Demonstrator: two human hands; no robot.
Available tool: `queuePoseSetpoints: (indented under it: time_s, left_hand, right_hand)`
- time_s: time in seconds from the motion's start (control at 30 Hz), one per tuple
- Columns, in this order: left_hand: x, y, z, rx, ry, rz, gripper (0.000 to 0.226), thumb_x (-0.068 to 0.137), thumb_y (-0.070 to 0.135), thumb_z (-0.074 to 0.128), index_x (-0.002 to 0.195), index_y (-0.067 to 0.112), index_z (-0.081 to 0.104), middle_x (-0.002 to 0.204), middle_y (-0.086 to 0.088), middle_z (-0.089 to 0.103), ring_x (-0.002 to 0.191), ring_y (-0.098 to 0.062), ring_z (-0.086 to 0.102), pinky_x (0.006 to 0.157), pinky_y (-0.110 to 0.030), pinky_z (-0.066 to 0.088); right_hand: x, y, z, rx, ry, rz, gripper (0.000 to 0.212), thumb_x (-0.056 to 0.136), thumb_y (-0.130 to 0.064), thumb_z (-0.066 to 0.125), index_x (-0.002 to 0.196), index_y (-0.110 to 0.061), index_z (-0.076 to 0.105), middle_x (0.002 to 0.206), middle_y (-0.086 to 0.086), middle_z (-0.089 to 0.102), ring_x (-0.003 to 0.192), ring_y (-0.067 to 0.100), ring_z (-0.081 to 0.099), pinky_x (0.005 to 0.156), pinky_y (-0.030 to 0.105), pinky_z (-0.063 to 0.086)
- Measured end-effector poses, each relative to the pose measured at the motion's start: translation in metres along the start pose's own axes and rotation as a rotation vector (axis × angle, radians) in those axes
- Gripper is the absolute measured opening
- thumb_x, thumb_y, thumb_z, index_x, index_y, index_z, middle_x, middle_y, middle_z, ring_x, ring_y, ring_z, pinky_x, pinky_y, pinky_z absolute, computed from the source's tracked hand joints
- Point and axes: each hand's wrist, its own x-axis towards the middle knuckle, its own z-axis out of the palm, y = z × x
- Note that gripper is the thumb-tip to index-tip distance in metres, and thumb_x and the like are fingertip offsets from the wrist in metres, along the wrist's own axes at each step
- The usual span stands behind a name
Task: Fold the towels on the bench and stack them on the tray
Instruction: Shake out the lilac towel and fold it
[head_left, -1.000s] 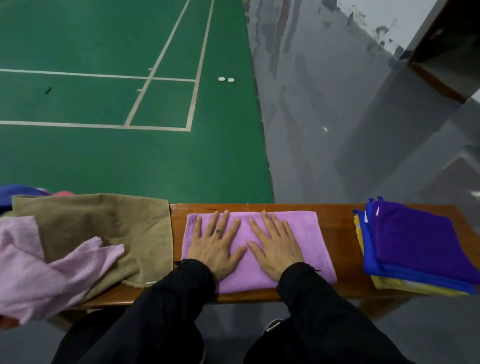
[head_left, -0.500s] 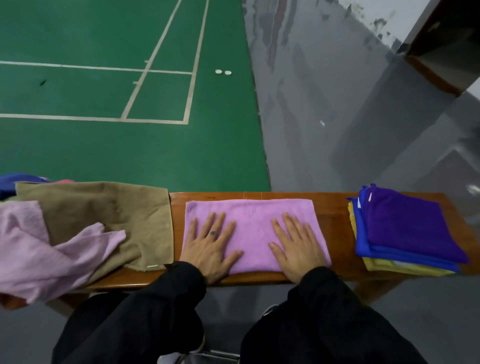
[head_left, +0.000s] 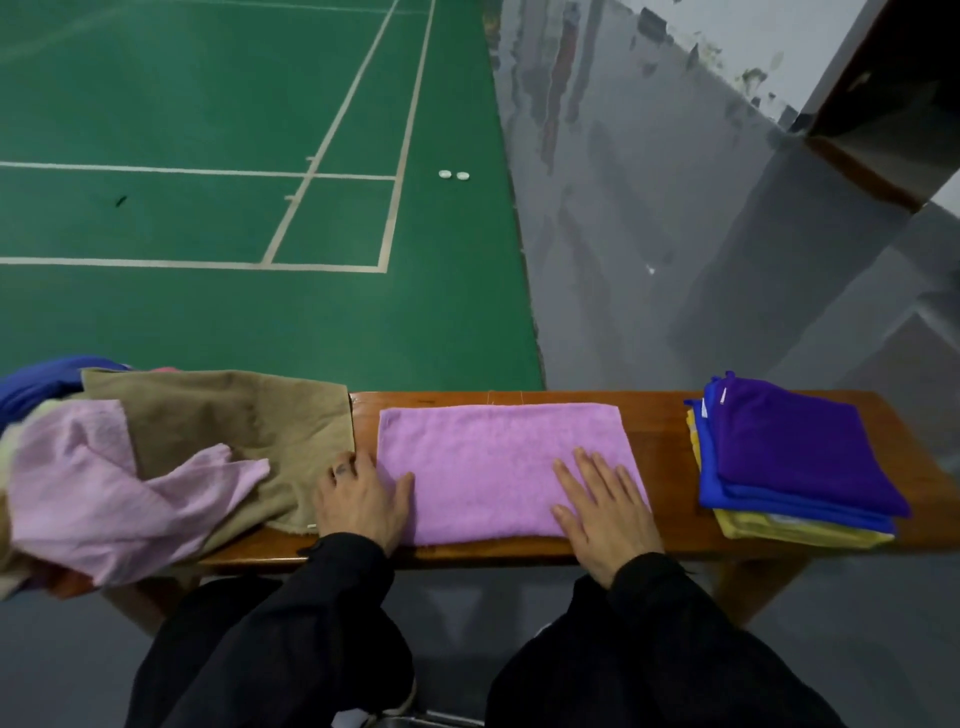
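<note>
**A:** Head view: what is being done with the purple towel (head_left: 498, 467)?

**B:** It is laid flat in the middle of the bench (head_left: 660, 415), already folded into a long rectangle, its far edge close to the bench's far edge and its near edge close to the near edge. The right hand (head_left: 605, 506) is pressed flat on its near right corner, fingers straight and spread; nothing is gripped. That corner appears to be pinned so the cloth cannot slide.

**A:** And the left hand (head_left: 363, 499)?

**B:** It is placed at the towel's left edge, with the thumb laid on the cloth and the fingers curled down at the edge. Whether the edge is pinched or only touched cannot be told. A hold there would suit a fold of the left end over towards the right.

**A:** Where is the rest of the laundry kept?

**B:** Unfolded pieces are heaped at the bench's left end: a tan towel (head_left: 249, 421) with a pink cloth (head_left: 93, 488) draped over it, and something blue (head_left: 36, 379) behind. They are probably kept there to be within reach of the left hand.

**A:** And the finished ones?

**B:** A stack (head_left: 795, 457) is set at the right end, dark purple on blue on yellow. No tray can be made out beneath it; it may be hidden by the stack.
</note>
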Motion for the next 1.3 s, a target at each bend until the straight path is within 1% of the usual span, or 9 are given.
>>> queuePoseSetpoints:
  time_s: [0.1, 0.2, 0.37, 0.53, 0.7, 0.87, 1.03, 1.2, 1.3]
  left_hand:
    - [0.007, 0.002, -0.011, 0.044, -0.1, -0.026, 0.058, 0.093, 0.063, 0.046, 0.122, 0.015, 0.062, 0.134, -0.014, 0.056, 0.119, -0.035, 0.051, 0.101, -0.044, 0.04]
    - [0.015, 0.016, -0.017, -0.099, -0.177, 0.028, 0.041, 0.098, 0.041, 0.05, 0.121, 0.009, 0.059, 0.128, -0.016, 0.061, 0.114, -0.034, 0.057, 0.094, -0.039, 0.045]
    - [0.021, 0.019, -0.033, -0.313, -0.052, -0.009, 0.031, 0.1, 0.028, 0.055, 0.12, 0.006, 0.048, 0.08, -0.001, 0.053, 0.067, -0.02, 0.051, 0.064, -0.03, 0.042]
    - [0.02, 0.023, -0.039, -0.336, -0.202, -0.111, 0.057, 0.094, 0.034, 0.066, 0.136, 0.002, 0.045, 0.097, -0.008, 0.057, 0.088, -0.027, 0.057, 0.077, -0.032, 0.046]
    - [0.012, 0.021, -0.024, -0.042, -0.11, -0.079, 0.075, 0.092, 0.062, 0.05, 0.144, 0.01, 0.036, 0.14, -0.018, 0.049, 0.125, -0.035, 0.052, 0.103, -0.047, 0.044]
    - [0.029, 0.031, -0.019, -0.061, -0.22, -0.116, 0.065, 0.093, 0.051, 0.051, 0.139, 0.006, 0.048, 0.134, -0.021, 0.053, 0.117, -0.036, 0.055, 0.103, -0.047, 0.047]
    - [0.026, 0.053, -0.032, -0.313, -0.282, -0.063, 0.062, 0.098, 0.027, 0.054, 0.15, 0.002, 0.032, 0.135, -0.02, 0.055, 0.116, -0.033, 0.057, 0.099, -0.04, 0.048]
    - [0.043, 0.036, -0.038, -0.721, -0.213, -0.17, 0.061, 0.091, 0.019, 0.07, 0.141, 0.002, 0.041, 0.124, -0.016, 0.059, 0.12, -0.037, 0.059, 0.103, -0.043, 0.048]
    - [0.039, 0.025, -0.049, -0.704, -0.137, -0.004, 0.068, 0.093, 0.024, 0.07, 0.151, 0.015, 0.036, 0.119, -0.013, 0.066, 0.103, -0.03, 0.065, 0.092, -0.04, 0.054]
  right_hand:
    - [0.004, 0.0, -0.002, -0.013, -0.038, 0.016, 0.069, 0.094, -0.068, -0.009, 0.157, -0.04, -0.014, 0.171, -0.004, -0.011, 0.158, 0.017, -0.01, 0.126, 0.038, -0.012]
    - [0.004, 0.001, -0.004, 0.012, -0.052, 0.004, 0.078, 0.09, -0.072, -0.013, 0.161, -0.039, -0.009, 0.171, -0.005, -0.012, 0.158, 0.016, -0.011, 0.126, 0.038, -0.01]
    - [-0.004, 0.005, -0.015, 0.373, 0.097, 0.101, 0.075, 0.097, -0.072, 0.008, 0.163, -0.036, 0.004, 0.173, -0.006, 0.003, 0.156, 0.013, 0.015, 0.123, 0.028, 0.014]
    - [-0.014, 0.019, 0.002, 0.453, 0.161, 0.165, 0.079, 0.095, -0.072, 0.016, 0.163, -0.033, 0.011, 0.171, -0.003, 0.014, 0.156, 0.015, 0.018, 0.126, 0.035, 0.018]
    - [-0.005, 0.002, -0.005, 0.189, 0.236, 0.135, 0.066, 0.101, -0.054, 0.025, 0.163, -0.032, 0.018, 0.172, 0.005, 0.007, 0.157, 0.024, 0.015, 0.126, 0.043, 0.012]
    - [0.012, -0.024, -0.007, 0.235, 0.095, 0.003, 0.067, 0.102, -0.064, 0.02, 0.163, -0.036, 0.012, 0.172, 0.0, 0.004, 0.159, 0.019, 0.005, 0.125, 0.034, -0.004]
    - [0.012, -0.026, 0.002, 0.208, 0.117, 0.006, 0.099, 0.083, -0.082, -0.014, 0.163, -0.033, 0.019, 0.171, 0.0, 0.017, 0.158, 0.019, 0.015, 0.127, 0.036, 0.001]
    - [0.011, -0.025, -0.004, 0.431, 0.149, 0.041, 0.087, 0.09, -0.082, 0.01, 0.161, -0.033, 0.023, 0.168, -0.004, 0.026, 0.154, 0.016, 0.024, 0.127, 0.033, 0.012]
    - [0.005, -0.023, -0.015, 0.756, 0.242, 0.121, 0.082, 0.091, -0.076, 0.028, 0.16, -0.031, 0.025, 0.166, -0.005, 0.03, 0.15, 0.012, 0.03, 0.123, 0.036, 0.027]
